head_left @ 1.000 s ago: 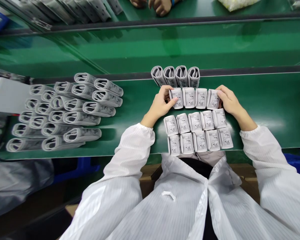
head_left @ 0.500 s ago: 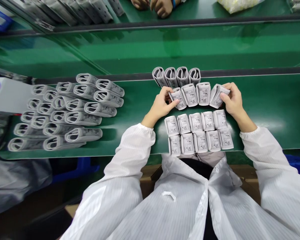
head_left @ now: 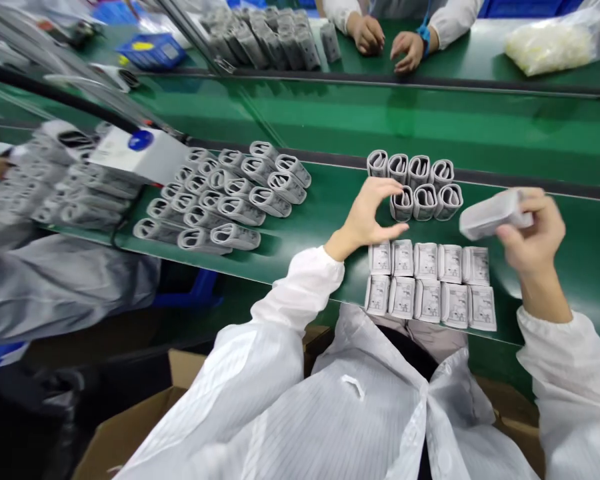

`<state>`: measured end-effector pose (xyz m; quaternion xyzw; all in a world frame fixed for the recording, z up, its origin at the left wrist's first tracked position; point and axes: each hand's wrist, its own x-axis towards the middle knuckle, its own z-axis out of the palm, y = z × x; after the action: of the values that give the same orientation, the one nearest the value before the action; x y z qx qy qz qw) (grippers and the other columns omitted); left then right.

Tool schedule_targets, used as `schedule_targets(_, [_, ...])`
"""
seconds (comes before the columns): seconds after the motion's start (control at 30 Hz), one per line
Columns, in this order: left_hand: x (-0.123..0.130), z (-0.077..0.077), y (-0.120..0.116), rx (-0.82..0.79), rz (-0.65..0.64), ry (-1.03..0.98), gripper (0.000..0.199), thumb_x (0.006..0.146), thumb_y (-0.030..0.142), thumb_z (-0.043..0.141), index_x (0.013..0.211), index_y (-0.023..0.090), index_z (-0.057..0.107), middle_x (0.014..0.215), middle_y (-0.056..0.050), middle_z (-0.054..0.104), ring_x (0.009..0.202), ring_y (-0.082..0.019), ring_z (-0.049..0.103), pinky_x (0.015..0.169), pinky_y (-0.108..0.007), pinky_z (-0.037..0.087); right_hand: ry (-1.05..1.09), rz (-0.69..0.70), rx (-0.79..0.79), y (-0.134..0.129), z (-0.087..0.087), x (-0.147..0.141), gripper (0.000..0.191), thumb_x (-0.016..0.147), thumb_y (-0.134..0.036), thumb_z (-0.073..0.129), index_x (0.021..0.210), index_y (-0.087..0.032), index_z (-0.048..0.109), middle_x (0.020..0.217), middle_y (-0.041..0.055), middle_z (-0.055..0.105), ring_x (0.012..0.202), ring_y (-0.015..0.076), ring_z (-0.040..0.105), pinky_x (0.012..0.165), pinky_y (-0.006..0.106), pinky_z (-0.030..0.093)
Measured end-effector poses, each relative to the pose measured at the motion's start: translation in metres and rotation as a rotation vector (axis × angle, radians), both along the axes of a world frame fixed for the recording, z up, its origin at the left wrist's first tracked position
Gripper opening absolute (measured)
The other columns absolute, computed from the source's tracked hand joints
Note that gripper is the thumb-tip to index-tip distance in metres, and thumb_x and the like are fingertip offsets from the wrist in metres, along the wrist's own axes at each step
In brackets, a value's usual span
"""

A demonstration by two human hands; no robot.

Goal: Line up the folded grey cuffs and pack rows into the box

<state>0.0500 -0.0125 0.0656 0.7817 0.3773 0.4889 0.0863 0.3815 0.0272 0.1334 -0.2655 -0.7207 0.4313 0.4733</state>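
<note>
Your right hand (head_left: 533, 237) grips a folded grey-white packet (head_left: 493, 215) firmly between thumb and fingers, lifted just above the right end of the rows of flat printed packets (head_left: 427, 283), while your left hand (head_left: 367, 217) stays empty, its fingers spread in a wide curve just beyond those rows' left end, beside the rolled packets (head_left: 420, 193).

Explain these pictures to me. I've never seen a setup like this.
This is a view from a camera worn on a person's head, looking down at their own arms in a white striped coat. On the green workbench lie rows of rolled printed bundles, and more lie flat in front of the person. The right hand lifts one bundle off the surface. The left hand is open, holding nothing, beside the rows. Farther away, a co-worker's hands rest on another bench.
</note>
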Motion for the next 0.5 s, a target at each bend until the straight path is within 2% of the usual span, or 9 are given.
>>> schedule_targets(0.07, [0.017, 0.022, -0.019, 0.039, -0.11, 0.049, 0.088, 0.091, 0.079, 0.089, 0.162, 0.038, 0.056, 0.153, -0.014, 0.074, 0.14, -0.036, 0.074, 0.115, -0.059, 0.066, -0.004, 0.065, 0.026, -0.02, 0.011, -0.022, 0.072, 0.083, -0.078, 0.098, 0.131, -0.033, 0.07, 0.135, 0.0111, 0.074, 0.117, 0.0326, 0.077, 0.088, 0.051, 0.073])
schedule_targets(0.1, [0.024, 0.03, -0.029, 0.074, -0.158, 0.077, 0.087, 0.093, 0.075, 0.089, 0.164, 0.04, 0.054, 0.156, -0.013, 0.073, 0.139, -0.034, 0.075, 0.11, -0.055, 0.069, -0.01, 0.098, 0.035, -0.029, 0.013, -0.031, 0.074, 0.082, -0.076, 0.101, 0.135, -0.034, 0.07, 0.14, 0.0108, 0.073, 0.118, 0.0323, 0.078, 0.088, 0.051, 0.074])
schedule_targets(0.13, [0.029, 0.036, -0.038, 0.119, -0.178, 0.095, 0.081, 0.097, 0.069, 0.089, 0.164, 0.041, 0.054, 0.157, -0.013, 0.072, 0.138, -0.032, 0.076, 0.105, -0.05, 0.07, -0.021, 0.135, 0.041, -0.036, 0.013, -0.037, 0.076, 0.081, -0.073, 0.102, 0.139, -0.035, 0.07, 0.144, 0.0105, 0.072, 0.118, 0.0318, 0.078, 0.088, 0.05, 0.075])
schedule_targets(0.2, [0.026, 0.039, -0.057, 0.201, -0.125, 0.096, 0.069, 0.101, 0.057, 0.088, 0.161, 0.039, 0.057, 0.153, -0.014, 0.072, 0.134, -0.028, 0.078, 0.095, -0.042, 0.071, -0.045, 0.22, 0.048, -0.042, 0.009, -0.041, 0.079, 0.083, -0.068, 0.103, 0.146, -0.037, 0.069, 0.152, 0.01, 0.069, 0.115, 0.03, 0.08, 0.087, 0.049, 0.076])
schedule_targets(0.27, [0.004, 0.032, -0.078, 0.216, 0.054, 0.076, 0.063, 0.098, 0.051, 0.091, 0.151, 0.036, 0.061, 0.147, -0.012, 0.074, 0.129, -0.028, 0.079, 0.096, -0.043, 0.071, -0.062, 0.288, 0.07, -0.034, -0.002, -0.033, 0.078, 0.088, -0.061, 0.102, 0.154, -0.041, 0.066, 0.161, 0.0095, 0.066, 0.109, 0.0275, 0.083, 0.086, 0.048, 0.077])
schedule_targets(0.33, [-0.032, 0.018, -0.103, 0.139, 0.353, 0.08, 0.059, 0.091, 0.046, 0.095, 0.14, 0.033, 0.064, 0.142, -0.011, 0.074, 0.13, -0.03, 0.078, 0.106, -0.05, 0.069, -0.051, 0.261, 0.117, -0.015, -0.02, -0.014, 0.073, 0.094, -0.05, 0.097, 0.159, -0.044, 0.064, 0.166, 0.0089, 0.064, 0.101, 0.0242, 0.085, 0.082, 0.045, 0.076])
schedule_targets(0.4, [-0.073, 0.002, -0.131, 0.003, 0.706, 0.074, 0.053, 0.089, 0.04, 0.094, 0.132, 0.026, 0.065, 0.141, -0.014, 0.073, 0.135, -0.033, 0.076, 0.114, -0.054, 0.067, 0.005, 0.067, 0.171, 0.011, -0.044, 0.009, 0.059, 0.098, -0.04, 0.091, 0.152, -0.043, 0.069, 0.156, 0.0071, 0.071, 0.089, 0.0199, 0.085, 0.076, 0.04, 0.072])
schedule_targets(0.43, [-0.092, -0.006, -0.145, -0.079, 0.865, 0.071, 0.046, 0.09, 0.038, 0.091, 0.126, 0.024, 0.066, 0.141, -0.015, 0.072, 0.136, -0.034, 0.075, 0.114, -0.053, 0.066, 0.041, -0.034, 0.188, 0.023, -0.056, 0.019, 0.048, 0.097, -0.038, 0.09, 0.143, -0.039, 0.073, 0.145, 0.0064, 0.075, 0.079, 0.0171, 0.082, 0.071, 0.038, 0.069])
schedule_targets(0.5, [-0.125, -0.017, -0.166, -0.211, 1.099, 0.09, 0.029, 0.094, 0.037, 0.086, 0.111, 0.022, 0.068, 0.139, -0.017, 0.072, 0.136, -0.035, 0.075, 0.117, -0.054, 0.064, 0.107, -0.185, 0.128, 0.043, -0.078, 0.035, 0.033, 0.096, -0.04, 0.089, 0.125, -0.031, 0.076, 0.127, 0.0065, 0.08, 0.065, 0.0151, 0.077, 0.062, 0.035, 0.064])
